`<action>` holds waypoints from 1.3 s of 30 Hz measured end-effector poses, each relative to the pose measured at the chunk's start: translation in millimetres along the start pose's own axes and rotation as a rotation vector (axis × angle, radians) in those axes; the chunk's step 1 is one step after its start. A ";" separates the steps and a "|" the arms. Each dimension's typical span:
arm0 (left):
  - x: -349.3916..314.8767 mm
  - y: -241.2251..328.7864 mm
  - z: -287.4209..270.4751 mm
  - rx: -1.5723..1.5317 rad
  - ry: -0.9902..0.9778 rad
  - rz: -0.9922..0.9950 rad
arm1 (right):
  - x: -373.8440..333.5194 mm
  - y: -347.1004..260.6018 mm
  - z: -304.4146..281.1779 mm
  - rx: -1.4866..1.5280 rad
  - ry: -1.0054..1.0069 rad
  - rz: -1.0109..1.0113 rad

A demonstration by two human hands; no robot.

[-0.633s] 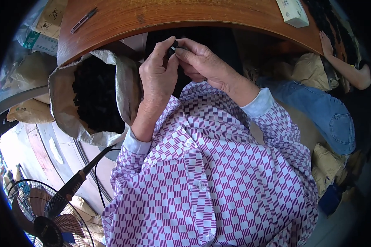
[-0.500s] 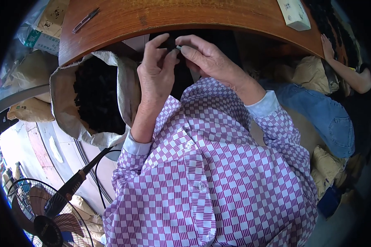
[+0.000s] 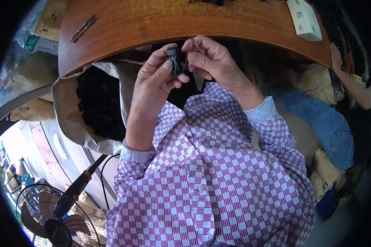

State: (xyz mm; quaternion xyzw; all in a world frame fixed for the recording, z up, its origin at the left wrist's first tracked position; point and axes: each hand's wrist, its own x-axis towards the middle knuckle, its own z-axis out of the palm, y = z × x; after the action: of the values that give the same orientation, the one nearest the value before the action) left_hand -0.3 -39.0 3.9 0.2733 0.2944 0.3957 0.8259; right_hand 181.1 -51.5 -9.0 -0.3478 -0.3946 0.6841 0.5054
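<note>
Pinching, left side: with the thumb and fingers of our left hand (image 3: pixel 154 76) we grip a dark slotted cylindrical part (image 3: pixel 174 59), roughly upright, its greyer end at the top.
Right side: the fingers of our right hand (image 3: pixel 208 59) bend in toward the thumb and pinch a thin strip (image 3: pixel 196 46); it is too small for us to say what it is.
Place of the part: it sits in front of us, just off the near edge of the wooden bench (image 3: pixel 123 22), beside our right hand.
Woven sack: to our left a pale woven sack (image 3: pixel 66 109) holds a heap of small black pieces (image 3: pixel 99 103).
Bench top: a slim hand tool (image 3: pixel 83 29) lies at the left, and a pale tissue box (image 3: pixel 304 19) near the right edge.
Fan: a black fan (image 3: pixel 57 230) with a wire guard stands at our lower left.
Co-worker: at our right, a co-worker's hand (image 3: pixel 336 55) touches the bench edge, above a leg in blue jeans (image 3: pixel 321 119).
</note>
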 end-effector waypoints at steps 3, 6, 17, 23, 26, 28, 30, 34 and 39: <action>1.0 -2.3 9.4 0.048 0.013 -0.014 | 4.3 2.9 -1.8 -0.016 0.093 -0.004; -1.0 -0.9 11.5 0.102 0.005 0.002 | 1.3 -1.6 -9.3 -0.020 -0.055 0.126; -6.1 0.7 24.2 0.777 0.061 0.068 | -9.0 -3.6 11.3 -0.263 0.044 0.094; 1.5 4.3 16.9 0.702 0.073 0.032 | -16.3 -1.7 15.7 -0.469 0.053 0.040; 5.1 4.9 12.1 0.747 0.041 0.027 | -14.4 -0.2 14.4 -0.512 0.045 0.046; 2.9 5.6 13.6 0.774 0.043 0.027 | -17.3 -1.0 16.1 -0.536 0.028 0.060; 3.3 8.1 16.5 0.808 0.028 0.027 | -17.5 -3.7 17.0 -0.542 0.025 0.076; 4.1 2.6 14.4 0.855 0.027 0.145 | -19.4 -4.8 20.1 -0.502 0.056 0.071; -5.9 -3.3 15.6 0.979 0.107 0.228 | -19.1 1.1 24.9 -0.422 0.059 0.034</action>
State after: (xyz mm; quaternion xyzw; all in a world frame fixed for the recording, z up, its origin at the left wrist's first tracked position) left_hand 9.3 -49.1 13.8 0.6383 0.4555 0.3126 0.5361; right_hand 163.6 -74.7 2.6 -0.4725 -0.5081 0.5842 0.4211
